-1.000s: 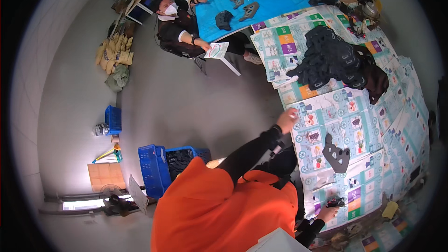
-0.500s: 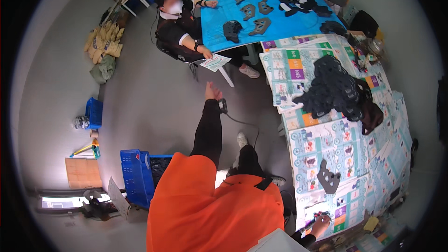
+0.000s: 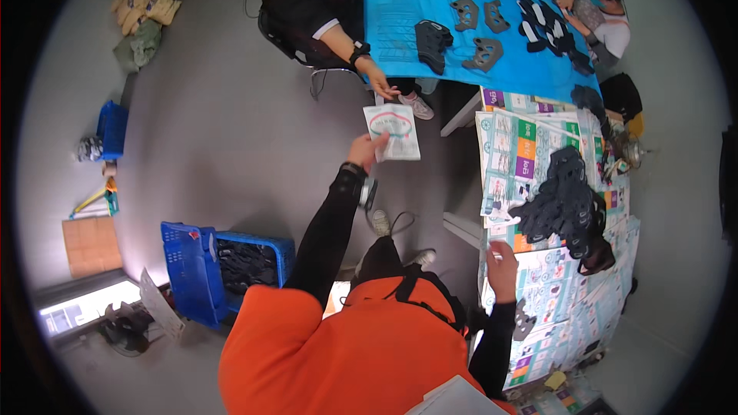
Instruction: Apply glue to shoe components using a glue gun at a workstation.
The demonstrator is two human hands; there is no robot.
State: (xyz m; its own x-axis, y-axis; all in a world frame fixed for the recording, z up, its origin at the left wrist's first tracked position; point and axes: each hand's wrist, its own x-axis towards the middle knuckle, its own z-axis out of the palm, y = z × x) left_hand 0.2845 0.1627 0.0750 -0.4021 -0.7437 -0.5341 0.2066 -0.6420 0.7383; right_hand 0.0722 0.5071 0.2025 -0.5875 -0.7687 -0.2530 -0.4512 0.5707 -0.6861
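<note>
That flat packet (image 3: pixel 393 132) upper middle looks light and floppy, left hand (image 3: pixel 364 151) pinching its edge, right hand (image 3: pixel 501 270) resting loose on the tabletop (image 3: pixel 538 292).

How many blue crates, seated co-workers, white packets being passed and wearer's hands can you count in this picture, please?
Blue crates: 2, a large one beside the wearer, a small one near the far wall.
Seated co-workers: 2, one in black, one in white.
White packet: 1, touched by the left hand.
Wearer's hands: 2, the right hand on the papered table.
Total: 7.
</note>
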